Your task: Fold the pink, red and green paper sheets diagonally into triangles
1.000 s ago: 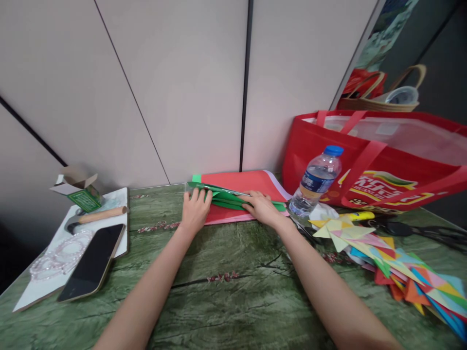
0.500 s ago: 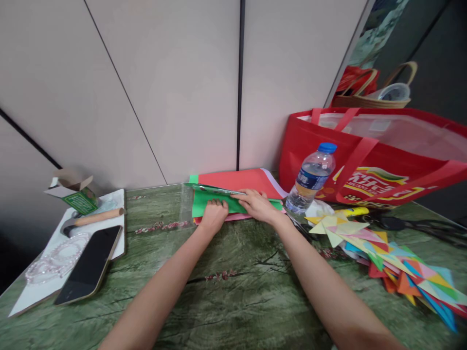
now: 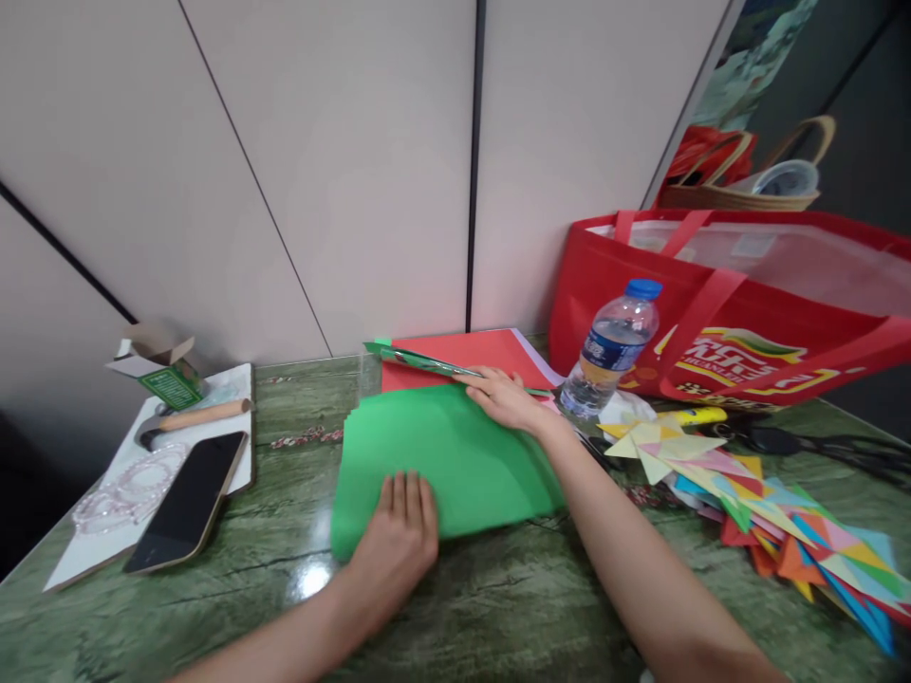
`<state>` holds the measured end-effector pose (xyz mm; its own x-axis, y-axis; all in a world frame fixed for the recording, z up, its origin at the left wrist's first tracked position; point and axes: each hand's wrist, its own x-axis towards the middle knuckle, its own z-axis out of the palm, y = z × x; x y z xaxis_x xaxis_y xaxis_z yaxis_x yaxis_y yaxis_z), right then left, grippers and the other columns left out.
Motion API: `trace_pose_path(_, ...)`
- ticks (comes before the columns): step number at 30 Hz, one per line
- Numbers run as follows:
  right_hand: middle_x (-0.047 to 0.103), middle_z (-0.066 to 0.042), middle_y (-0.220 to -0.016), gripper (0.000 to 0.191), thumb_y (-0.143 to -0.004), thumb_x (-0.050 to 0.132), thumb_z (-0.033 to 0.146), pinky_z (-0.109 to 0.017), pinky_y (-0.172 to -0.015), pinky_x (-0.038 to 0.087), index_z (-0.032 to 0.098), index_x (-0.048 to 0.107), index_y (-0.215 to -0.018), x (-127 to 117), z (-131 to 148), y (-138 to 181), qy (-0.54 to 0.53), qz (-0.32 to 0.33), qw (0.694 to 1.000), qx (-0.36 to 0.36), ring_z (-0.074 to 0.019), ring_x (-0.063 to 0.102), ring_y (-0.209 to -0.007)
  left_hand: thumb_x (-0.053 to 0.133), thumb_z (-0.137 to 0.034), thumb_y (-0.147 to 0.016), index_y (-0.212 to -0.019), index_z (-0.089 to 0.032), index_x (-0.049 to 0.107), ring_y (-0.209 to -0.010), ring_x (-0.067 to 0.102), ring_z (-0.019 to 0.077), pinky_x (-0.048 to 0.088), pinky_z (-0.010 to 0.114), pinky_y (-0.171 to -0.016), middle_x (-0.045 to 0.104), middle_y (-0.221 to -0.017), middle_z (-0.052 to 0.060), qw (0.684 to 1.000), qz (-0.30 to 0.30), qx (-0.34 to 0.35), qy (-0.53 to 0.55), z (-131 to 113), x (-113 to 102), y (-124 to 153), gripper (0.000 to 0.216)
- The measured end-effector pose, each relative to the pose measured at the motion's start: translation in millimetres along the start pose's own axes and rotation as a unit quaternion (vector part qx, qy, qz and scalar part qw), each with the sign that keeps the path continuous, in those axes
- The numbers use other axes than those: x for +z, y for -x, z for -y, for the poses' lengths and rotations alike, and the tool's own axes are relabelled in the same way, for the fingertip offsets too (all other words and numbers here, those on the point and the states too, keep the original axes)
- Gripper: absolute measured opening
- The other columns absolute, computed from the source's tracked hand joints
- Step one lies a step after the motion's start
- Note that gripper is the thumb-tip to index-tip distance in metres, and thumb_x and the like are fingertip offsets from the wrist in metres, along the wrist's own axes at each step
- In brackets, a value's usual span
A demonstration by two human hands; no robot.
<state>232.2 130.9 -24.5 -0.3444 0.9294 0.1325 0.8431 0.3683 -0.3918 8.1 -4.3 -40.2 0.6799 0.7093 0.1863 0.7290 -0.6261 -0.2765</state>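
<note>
Several sheets of green paper (image 3: 455, 446) lie in front of me, their left edges slightly fanned. My left hand (image 3: 402, 522) grips the near edge of these sheets, fingers together on top and thumb out of sight. Behind them, my right hand (image 3: 498, 394) holds up the edge of a thin green, shiny clear-plastic flap (image 3: 419, 360), its palm close above the far side of the green sheets. Under the flap lies red paper (image 3: 491, 351), with a lilac edge showing at its right.
A water bottle (image 3: 612, 346) and a red bag (image 3: 641, 275) stand at the right, near folded coloured paper pieces (image 3: 775, 503). At the left, a phone (image 3: 189, 498), a wooden-handled tool (image 3: 206, 415) and a small green box (image 3: 171, 375) rest on or by a white board (image 3: 78, 562).
My left hand has drawn the green sheets toward me, out from under the flap. The right hand still holds the flap in nearly the same place.
</note>
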Motion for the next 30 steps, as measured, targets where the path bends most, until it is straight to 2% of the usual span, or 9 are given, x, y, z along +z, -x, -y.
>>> trace_pose_path(3,0.042,-0.008,-0.141,0.043,-0.095,0.027,0.036,-0.064,-0.099,0.024,0.036,0.041,-0.136,1,-1,0,0.000,0.005,1.000,-0.003,-0.0290,0.036,-0.129,0.040,-0.008,-0.073,-0.107,-0.008,0.065,-0.096,0.065,0.0343,0.053,0.047,-0.079,0.067,-0.107,0.023,0.990,-0.059,0.096,-0.084,-11,-1,49,0.042)
trace_pose_path(5,0.041,-0.008,-0.142,0.043,-0.096,0.028,0.037,-0.063,-0.099,0.025,0.036,0.041,-0.136,2,-1,0,0.003,0.007,1.000,-0.003,-0.0289,0.037,-0.128,0.040,-0.013,-0.075,-0.107,-0.008,0.065,-0.091,0.067,0.0336,0.054,0.045,-0.074,0.068,-0.103,0.022,0.984,-0.074,0.128,-0.100,-17,-4,73,0.041)
trace_pose_path(9,0.042,-0.008,-0.141,0.042,-0.096,0.028,0.040,-0.062,-0.098,0.025,0.036,0.042,-0.135,5,-2,0,0.008,0.010,1.000,0.001,-0.0296,0.039,-0.126,0.041,-0.012,-0.077,-0.131,-0.013,0.048,-0.096,0.066,0.0280,0.053,0.039,-0.079,0.069,-0.107,0.016,0.985,-0.031,0.143,-0.086,-28,-14,93,0.054)
trace_pose_path(15,0.041,-0.008,-0.141,0.042,-0.095,0.031,0.039,-0.064,-0.097,0.026,0.037,0.041,-0.136,9,-3,-1,0.014,0.014,1.000,-0.003,-0.0302,0.038,-0.126,0.052,-0.008,-0.072,-0.144,-0.027,0.022,-0.122,0.045,0.0404,0.044,0.063,-0.086,0.042,-0.139,0.019,0.987,0.112,0.115,0.009,-43,-23,62,0.080)
trace_pose_path(19,0.042,-0.006,-0.141,0.048,-0.092,0.036,0.021,-0.061,-0.097,0.029,0.037,0.040,-0.137,11,-7,-3,0.021,0.014,1.000,-0.019,-0.0276,0.038,-0.126,0.053,-0.009,-0.079,-0.142,-0.023,0.030,-0.131,0.032,0.0404,0.037,0.067,-0.092,0.033,-0.143,0.021,0.973,0.174,0.113,0.101,-49,-15,48,0.069)
trace_pose_path(21,0.043,-0.006,-0.141,0.051,-0.090,0.035,0.015,-0.060,-0.096,0.031,0.038,0.041,-0.136,10,-8,-3,0.019,0.015,0.999,-0.022,-0.0270,0.039,-0.126,0.055,-0.017,-0.083,-0.139,-0.019,0.036,-0.132,0.031,0.0403,0.035,0.067,-0.095,0.034,-0.143,0.022,0.964,0.205,0.100,0.137,-48,-11,45,0.060)
trace_pose_path(25,0.042,-0.005,-0.141,0.052,-0.089,0.037,0.014,-0.059,-0.096,0.034,0.038,0.044,-0.134,10,-11,-3,0.014,0.027,0.999,-0.021,-0.0279,0.039,-0.126,0.050,-0.043,-0.087,-0.128,-0.015,0.050,-0.131,0.035,0.0391,0.037,0.061,-0.096,0.043,-0.138,0.022,0.939,0.253,0.069,0.222,-32,-22,36,0.050)
trace_pose_path(27,0.042,-0.005,-0.142,0.052,-0.088,0.039,0.014,-0.057,-0.098,0.033,0.039,0.045,-0.133,10,-12,-3,0.018,0.033,0.999,-0.023,-0.0278,0.039,-0.127,0.045,-0.038,-0.091,-0.117,-0.019,0.059,-0.126,0.044,0.0319,0.040,0.050,-0.097,0.054,-0.131,0.016,0.923,0.249,0.064,0.287,-19,-35,25,0.036)
trace_pose_path(30,0.045,-0.005,-0.139,0.051,-0.088,0.043,0.014,-0.051,-0.100,0.034,0.038,0.046,-0.133,12,-15,-4,0.029,0.027,0.999,-0.029,-0.0264,0.041,-0.127,0.047,-0.027,-0.089,-0.091,-0.021,0.069,-0.094,0.062,0.0191,0.045,0.028,-0.083,0.070,-0.093,0.005,0.878,0.266,0.052,0.394,1,-53,5,0.023)
